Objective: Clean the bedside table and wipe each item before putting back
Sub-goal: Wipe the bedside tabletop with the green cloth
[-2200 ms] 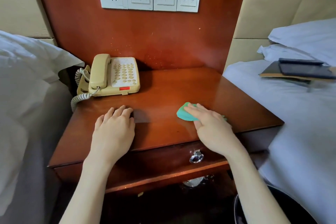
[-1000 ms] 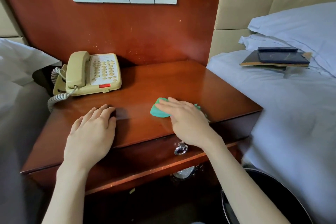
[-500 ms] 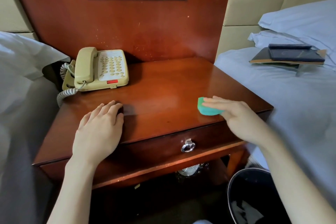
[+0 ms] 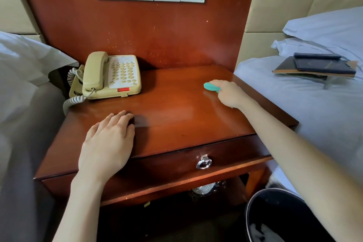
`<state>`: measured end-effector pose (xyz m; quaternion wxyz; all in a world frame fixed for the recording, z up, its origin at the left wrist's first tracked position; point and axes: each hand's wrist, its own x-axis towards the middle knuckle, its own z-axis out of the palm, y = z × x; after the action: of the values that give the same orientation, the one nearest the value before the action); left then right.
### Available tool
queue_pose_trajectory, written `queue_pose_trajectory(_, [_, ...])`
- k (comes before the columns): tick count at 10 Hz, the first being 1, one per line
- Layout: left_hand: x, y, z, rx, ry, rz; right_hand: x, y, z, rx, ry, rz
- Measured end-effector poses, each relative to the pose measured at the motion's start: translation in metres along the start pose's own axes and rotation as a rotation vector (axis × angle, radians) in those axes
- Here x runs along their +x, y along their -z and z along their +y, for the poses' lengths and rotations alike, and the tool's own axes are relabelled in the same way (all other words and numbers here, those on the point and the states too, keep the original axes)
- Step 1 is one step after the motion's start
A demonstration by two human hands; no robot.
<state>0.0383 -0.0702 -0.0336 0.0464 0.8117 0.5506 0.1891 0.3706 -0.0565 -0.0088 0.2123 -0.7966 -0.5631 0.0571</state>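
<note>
1. While the left hand lies flat on the table, the right hand grips the green cloth at its far right.
2. Wiping is underway (phone untouched); next, I'd guess, sweep toward it.

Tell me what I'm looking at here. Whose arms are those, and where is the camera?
The camera sits on a person's head and looks down, so the two bare arms are that person's own. There is no robot. They are cleaning a shiny reddish-brown wooden bedside table between two beds. The left hand lies flat on the front of the tabletop. The right hand reaches to the far right part and holds a small green cleaning cloth against the wood. A cream push-button telephone with a curly cord stands at the back left. Flat dark folders lie on the white bed to the right, and a black waste bin stands on the floor.
</note>
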Motion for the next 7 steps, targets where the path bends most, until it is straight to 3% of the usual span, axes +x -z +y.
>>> queue_pose_trajectory(1, [0.000,0.001,0.001,0.003,-0.001,0.002,0.010,-0.011,-0.027,-0.024,0.022,-0.022])
queue_pose_trajectory(3, [-0.002,0.003,0.002,0.002,0.001,0.006,-0.027,-0.033,-0.069,-0.004,0.315,-0.146])
queue_pose_trajectory(5, [-0.003,0.002,0.001,0.010,0.002,0.011,-0.086,-0.029,-0.040,0.047,0.580,-0.174])
queue_pose_trajectory(6, [-0.004,0.002,0.001,0.008,-0.002,0.011,-0.093,-0.022,-0.014,0.086,0.580,-0.167])
queue_pose_trajectory(7, [-0.005,0.002,0.001,0.010,-0.003,0.005,-0.080,-0.011,0.013,0.087,0.465,-0.152])
